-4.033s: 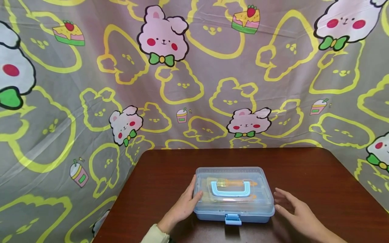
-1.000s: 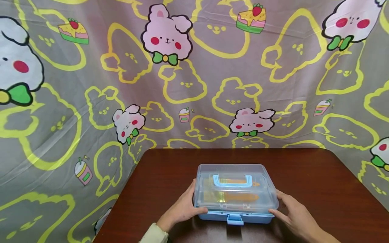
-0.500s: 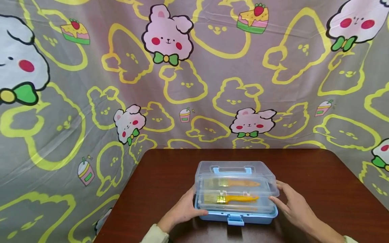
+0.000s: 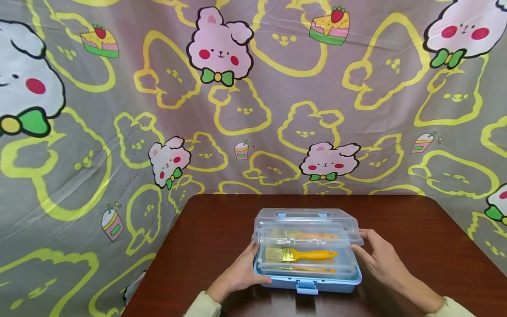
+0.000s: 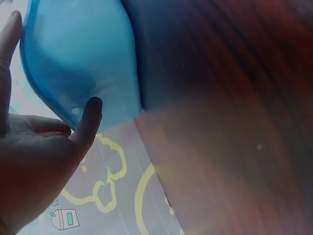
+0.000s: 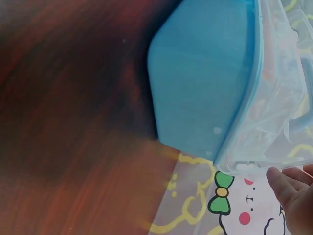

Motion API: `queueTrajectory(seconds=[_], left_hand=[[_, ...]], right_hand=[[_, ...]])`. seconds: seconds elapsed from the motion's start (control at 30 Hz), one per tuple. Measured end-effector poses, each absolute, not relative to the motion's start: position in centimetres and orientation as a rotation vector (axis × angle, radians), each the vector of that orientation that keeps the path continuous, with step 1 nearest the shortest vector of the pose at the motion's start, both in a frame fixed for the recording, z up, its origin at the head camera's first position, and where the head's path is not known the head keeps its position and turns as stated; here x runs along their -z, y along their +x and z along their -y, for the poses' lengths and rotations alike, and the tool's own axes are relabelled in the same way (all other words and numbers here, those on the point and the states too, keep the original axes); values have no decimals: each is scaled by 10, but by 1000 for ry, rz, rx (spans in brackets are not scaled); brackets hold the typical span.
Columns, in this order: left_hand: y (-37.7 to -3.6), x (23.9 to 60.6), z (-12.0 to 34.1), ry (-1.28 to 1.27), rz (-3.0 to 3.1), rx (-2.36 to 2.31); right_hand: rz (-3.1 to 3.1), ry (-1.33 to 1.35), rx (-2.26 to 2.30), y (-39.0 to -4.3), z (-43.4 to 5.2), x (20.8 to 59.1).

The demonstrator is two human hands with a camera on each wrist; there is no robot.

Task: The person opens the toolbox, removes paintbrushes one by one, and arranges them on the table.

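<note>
A toolbox with a light blue base (image 4: 277, 282) stands on the table, its clear lid (image 4: 340, 214) tilted up at the front. My left hand (image 4: 239, 270) grips the base at its left end, thumb near the front corner. In the left wrist view, one finger presses against the blue wall (image 5: 105, 54). My right hand (image 4: 382, 259) holds the lid's right edge between thumb and fingers. Inside, a clear tray carries a flat paintbrush (image 4: 317, 255) with a yellow handle and a thinner brush (image 4: 309, 269). Another brush (image 4: 314, 236) shows through the lid.
The dark wooden table (image 4: 222, 233) extends around the toolbox. A blue latch (image 4: 306, 287) hangs at the front of the base. Behind the table and along both sides hangs a grey curtain (image 4: 253, 171) with cartoon rabbits.
The right hand, apart from the toolbox at first, has taken hold of the lid. Its front edge has swung up and back, uncovering the brushes. The left hand stays at the left end.
</note>
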State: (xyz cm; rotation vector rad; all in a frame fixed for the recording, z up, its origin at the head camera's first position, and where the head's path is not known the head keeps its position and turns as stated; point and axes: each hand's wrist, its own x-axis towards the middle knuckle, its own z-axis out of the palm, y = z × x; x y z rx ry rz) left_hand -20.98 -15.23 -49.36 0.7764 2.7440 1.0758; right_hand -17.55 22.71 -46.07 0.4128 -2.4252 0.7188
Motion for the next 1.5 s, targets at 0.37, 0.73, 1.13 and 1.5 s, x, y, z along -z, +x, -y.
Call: queueTrajectory(seconds=[0.37, 0.73, 1.13, 1.5], left_hand=[[-209, 493, 153, 744, -2722, -1042], [-208, 493, 154, 776, -2706, -1073], [-208, 493, 154, 827, -2718, -1097], [-206, 493, 154, 749, -2686, -1081]], right_hand=[[2459, 344, -823, -190, -227, 442], [2523, 269, -923, -209, -232, 428], [2396, 306, -942, -231, -237, 432], [2376, 258, -1071, -249, -242, 436]])
